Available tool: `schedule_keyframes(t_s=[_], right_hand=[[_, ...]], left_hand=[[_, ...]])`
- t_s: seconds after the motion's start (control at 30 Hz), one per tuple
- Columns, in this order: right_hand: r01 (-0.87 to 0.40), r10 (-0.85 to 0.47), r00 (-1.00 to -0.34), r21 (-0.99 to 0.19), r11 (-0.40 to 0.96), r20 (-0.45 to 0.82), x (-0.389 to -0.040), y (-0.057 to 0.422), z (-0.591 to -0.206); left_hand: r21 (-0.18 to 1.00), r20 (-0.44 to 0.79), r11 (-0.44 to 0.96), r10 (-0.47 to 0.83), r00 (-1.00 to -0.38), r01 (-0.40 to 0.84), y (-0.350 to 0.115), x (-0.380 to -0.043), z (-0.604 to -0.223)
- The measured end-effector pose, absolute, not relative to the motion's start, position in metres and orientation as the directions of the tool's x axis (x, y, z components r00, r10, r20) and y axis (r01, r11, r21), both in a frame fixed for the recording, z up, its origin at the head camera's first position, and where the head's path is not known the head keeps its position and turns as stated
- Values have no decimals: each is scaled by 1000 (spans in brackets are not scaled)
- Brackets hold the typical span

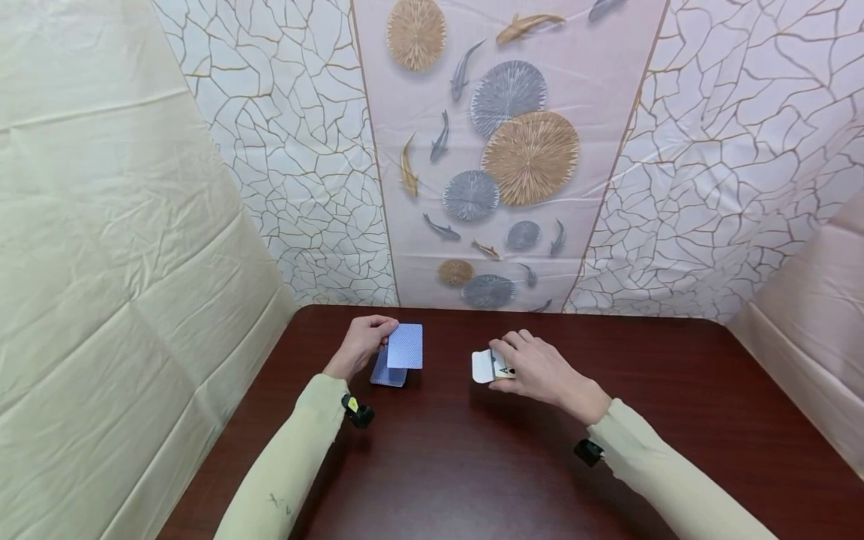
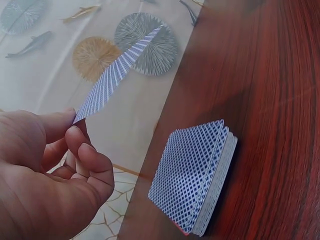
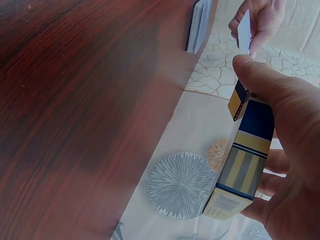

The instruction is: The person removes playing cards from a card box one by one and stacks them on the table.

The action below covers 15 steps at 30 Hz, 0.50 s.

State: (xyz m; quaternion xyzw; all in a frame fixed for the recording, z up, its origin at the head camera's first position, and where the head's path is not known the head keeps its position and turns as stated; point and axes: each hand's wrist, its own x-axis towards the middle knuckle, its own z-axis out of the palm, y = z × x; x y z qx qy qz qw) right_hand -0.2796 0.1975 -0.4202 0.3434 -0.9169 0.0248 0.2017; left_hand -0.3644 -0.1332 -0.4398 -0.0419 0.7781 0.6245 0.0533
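Note:
A single playing card (image 1: 405, 346) with a blue patterned back is pinched at its corner between thumb and forefinger of my left hand (image 1: 361, 343). Below it, a deck of cards (image 2: 190, 175) lies face down on the table, its blue lattice backs slightly uneven at the edge. My right hand (image 1: 536, 371) grips a card box (image 3: 245, 155) in navy, gold and grey, thumb along one side and fingers behind. The box's white flap (image 1: 482, 367) stands open toward the left, and a card marked with an A (image 1: 502, 370) shows at the mouth.
The dark red-brown wooden table (image 1: 432, 465) runs back to a hanging cloth (image 1: 466, 247) printed with fish and round discs. Cream fabric (image 1: 121, 300) closes off the left side. Each wrist wears a small black camera (image 1: 361, 414).

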Motion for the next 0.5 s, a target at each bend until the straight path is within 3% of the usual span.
schedule_keyframes(t_s=[0.5], right_hand=[[-639, -620, -686, 93, 764, 381, -281, 196, -417]], left_hand=[[946, -177, 276, 3, -984, -169, -148, -378, -455]])
